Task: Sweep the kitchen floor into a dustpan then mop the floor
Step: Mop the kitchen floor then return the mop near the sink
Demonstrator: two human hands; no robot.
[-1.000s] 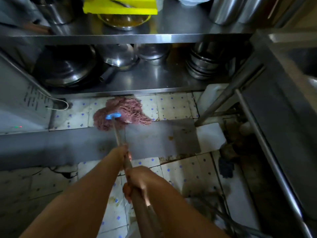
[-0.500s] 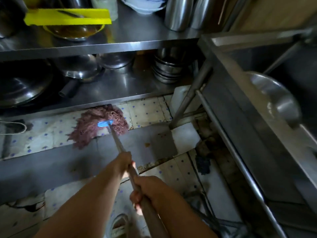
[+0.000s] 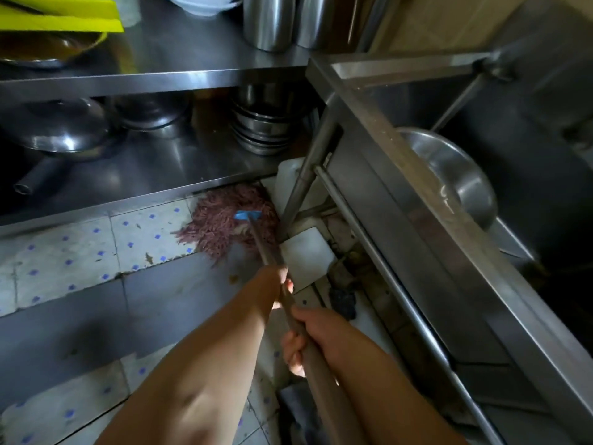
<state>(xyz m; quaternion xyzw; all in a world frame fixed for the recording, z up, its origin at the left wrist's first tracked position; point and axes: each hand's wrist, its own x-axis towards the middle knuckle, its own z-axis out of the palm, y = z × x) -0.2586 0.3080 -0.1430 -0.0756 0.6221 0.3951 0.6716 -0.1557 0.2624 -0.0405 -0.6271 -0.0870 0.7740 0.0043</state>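
While both hands clench the mop handle [image 3: 272, 261], left hand [image 3: 278, 281] ahead of right hand [image 3: 308, 335] for reach, the mop head [image 3: 221, 220] presses floor [image 3: 80, 255] beneath a shelf [image 3: 179, 175]; each grip grasps the handle.

A stainless steel rack [image 3: 154, 80] spans the far left, its lower shelf [image 3: 138, 170] just above the floor. Stacked steel bowls [image 3: 263, 130] and a lidded pan [image 3: 61, 131] sit on that shelf; tall steel canisters [image 3: 266, 22] and a yellow board [image 3: 61, 17] sit on top. To the right, a steel sink [image 3: 401, 146] holds a metal basin [image 3: 455, 175]. Light glints off the steel.
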